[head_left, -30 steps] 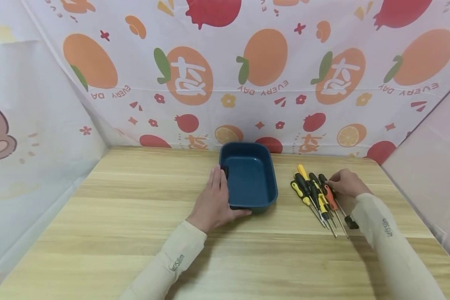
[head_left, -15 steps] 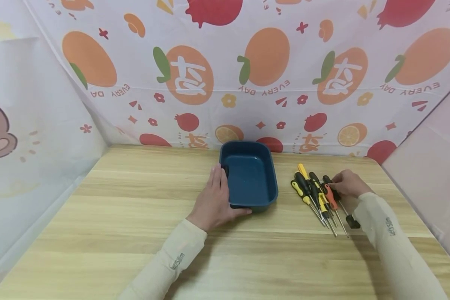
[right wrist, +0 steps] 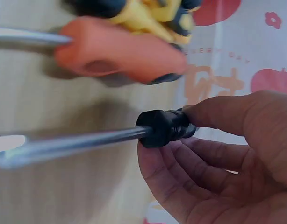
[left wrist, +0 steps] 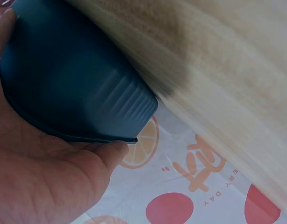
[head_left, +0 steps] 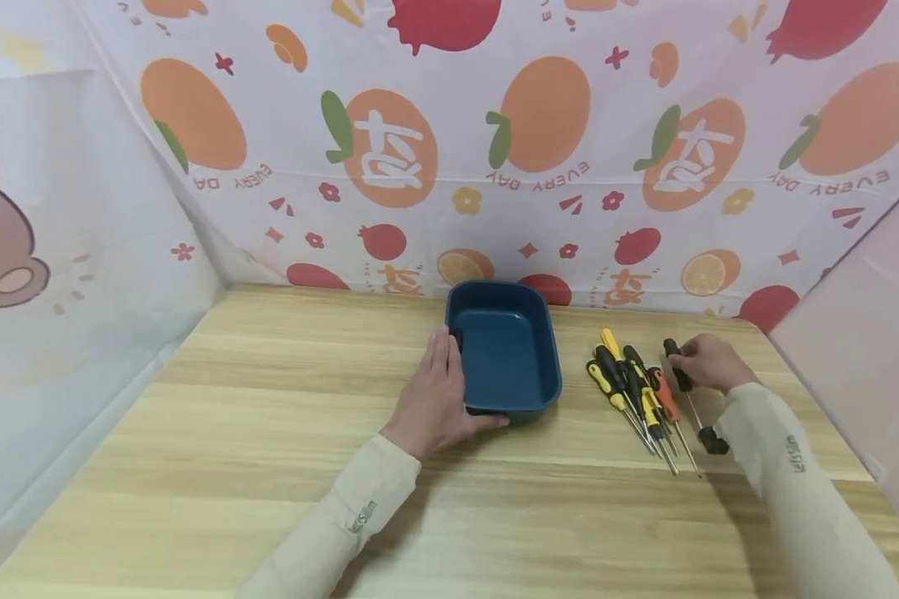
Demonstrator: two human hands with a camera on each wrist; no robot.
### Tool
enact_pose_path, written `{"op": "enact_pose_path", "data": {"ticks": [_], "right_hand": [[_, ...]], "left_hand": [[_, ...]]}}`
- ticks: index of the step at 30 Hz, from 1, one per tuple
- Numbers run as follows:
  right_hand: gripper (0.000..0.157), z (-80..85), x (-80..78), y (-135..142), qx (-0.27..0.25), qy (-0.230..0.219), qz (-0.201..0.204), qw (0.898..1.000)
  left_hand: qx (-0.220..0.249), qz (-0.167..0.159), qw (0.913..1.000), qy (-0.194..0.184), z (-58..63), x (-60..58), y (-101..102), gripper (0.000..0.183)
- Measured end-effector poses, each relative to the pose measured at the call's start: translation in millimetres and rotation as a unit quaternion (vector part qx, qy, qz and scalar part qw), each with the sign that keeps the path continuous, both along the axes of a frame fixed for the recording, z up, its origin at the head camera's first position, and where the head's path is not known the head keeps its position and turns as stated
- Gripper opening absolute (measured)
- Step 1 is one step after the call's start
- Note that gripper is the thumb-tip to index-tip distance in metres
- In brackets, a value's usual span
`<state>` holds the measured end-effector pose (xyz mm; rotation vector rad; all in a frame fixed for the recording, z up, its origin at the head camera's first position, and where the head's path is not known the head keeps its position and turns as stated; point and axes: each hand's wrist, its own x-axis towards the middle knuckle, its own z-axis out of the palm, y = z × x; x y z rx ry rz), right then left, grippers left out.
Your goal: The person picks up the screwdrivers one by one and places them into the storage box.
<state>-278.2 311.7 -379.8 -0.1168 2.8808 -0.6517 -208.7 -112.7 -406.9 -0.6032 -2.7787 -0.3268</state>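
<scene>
My left hand (head_left: 430,395) rests at the near left corner of a blue rectangular bin (head_left: 547,366). Its fingers lie nearly straight along the left rim and its thumb along the near wall. In the left wrist view, fingertips touch the rim of the bin (left wrist: 64,79). At the right, my right hand (head_left: 712,362) pinches a black-handled screwdriver (head_left: 676,362) between thumb and fingers. The right wrist view shows its black handle (right wrist: 157,128) and metal shaft (right wrist: 87,143); part of the handle is hidden by the thumb. An orange screwdriver (head_left: 663,393) lies just left of it.
Several yellow and black screwdrivers (head_left: 618,383) lie bunched on the wooden table (head_left: 307,399), between the bin and my right hand. Behind the table hangs a fruit-printed cloth (head_left: 457,216). A small black object (head_left: 713,441) beside the right sleeve overlaps the screwdriver's lower shaft.
My right hand has drawn the black-handled screwdriver rightward, away from the bunch, opening a gap beside the orange one. The left hand stays at the bin.
</scene>
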Motion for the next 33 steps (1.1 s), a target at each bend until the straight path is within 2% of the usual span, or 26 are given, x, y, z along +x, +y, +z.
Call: {"op": "enact_pose_path", "data": {"ticks": [4, 9, 17, 24, 27, 33], "right_hand": [[0.039, 13.2, -1.5, -10, -0.031, 0.023, -0.015, 0.999], [0.045, 32.5, -5.7, -40, -0.092, 0.048, -0.022, 0.994], [0.054, 55.0, -14.3, -100, -0.157, 0.04, -0.018, 0.987], [0.037, 56.0, -27.8, -141, -0.192, 0.048, -0.013, 0.98], [0.042, 54.0, -33.8, -160, -0.186, 0.043, -0.013, 0.982], [0.049, 46.7, -41.1, -195, -0.223, 0.011, -0.018, 0.975]], "left_hand": [[0.001, 0.003, 1.0, -0.003, -0.2, 0.2, 0, 0.134], [0.001, 0.008, 0.9999, -0.009, -0.5, -0.1, 1, 0.134], [0.002, 0.008, 0.9999, -0.01, -0.1, 0.5, 1, 0.134], [0.003, 0.011, 0.9998, -0.017, -1.7, 0.6, 0, 0.134], [0.003, 0.012, 0.9998, -0.016, -2.1, 0.5, 0, 0.135], [0.006, 0.01, 0.9999, -0.011, -3.1, 0.1, 0, 0.136]]}}
